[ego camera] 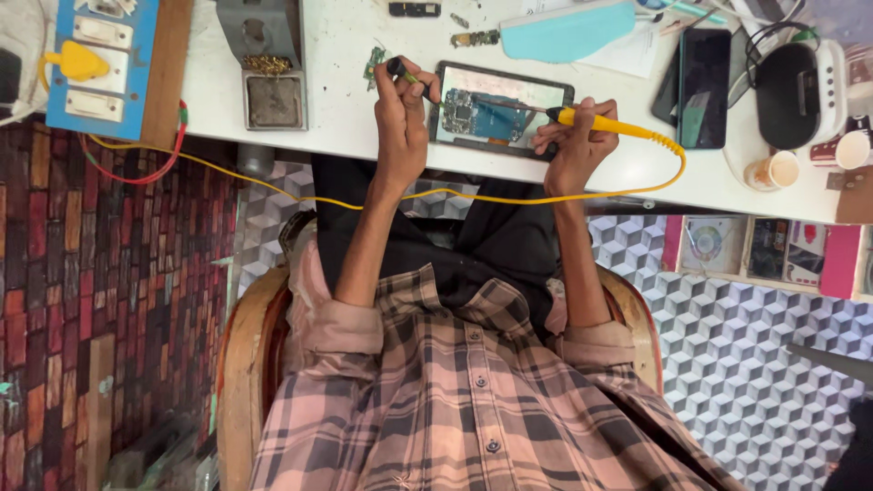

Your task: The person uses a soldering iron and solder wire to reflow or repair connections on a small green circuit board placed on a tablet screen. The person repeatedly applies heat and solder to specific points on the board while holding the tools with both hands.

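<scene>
An opened phone lies on the white table, its circuit board exposed. My right hand grips a yellow soldering iron like a pen, its thin metal tip reaching left over the phone's board. A yellow cord runs from the iron across my lap. My left hand rests at the phone's left edge and pinches a small tool with a black end. Both forearms come up from a plaid shirt.
A metal iron stand with brass wool sits left of the hands; a blue switchboard with a yellow plug lies further left. A black phone, teal case, white round device and paper cups crowd the right.
</scene>
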